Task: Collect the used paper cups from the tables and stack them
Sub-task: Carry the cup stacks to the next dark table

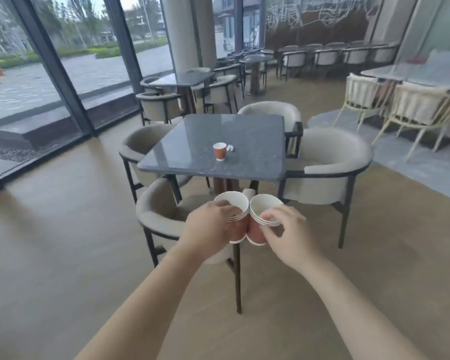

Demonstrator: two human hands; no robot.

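Paper cups fill both hands: each hand carries its own short stack, and the two stacks are held side by side in front of the body, above the back of the nearest chair (164,211). Both bare forearms reach forward from the lower corners of the view and converge toward the middle. The left hand (208,227) is curled over the left stack (235,216), its fingers wrapped across the rims and outer wall with the knuckles up. The right hand (287,232) grasps the right stack (261,216) from the right, fingertips hooked over the near rims and the thumb lower on the cup wall. The stacks lean toward each other and their sides touch near the rims.

Each stack shows several nested white rims, close together, with a white inside and a reddish-brown outer wall ending in a thin white base ring. The mouths tilt up and away from the camera; the top cups look empty inside.

One more single cup (220,151) of the same kind stands upright on the dark speckled table (255,136) ahead, toward the near middle of the top. Just beside it on the right lies a small crumpled white scrap (230,147); what it is cannot be told. Rounded beige chairs with dark frames surround the table, and tall windows (50,61) run along the left.
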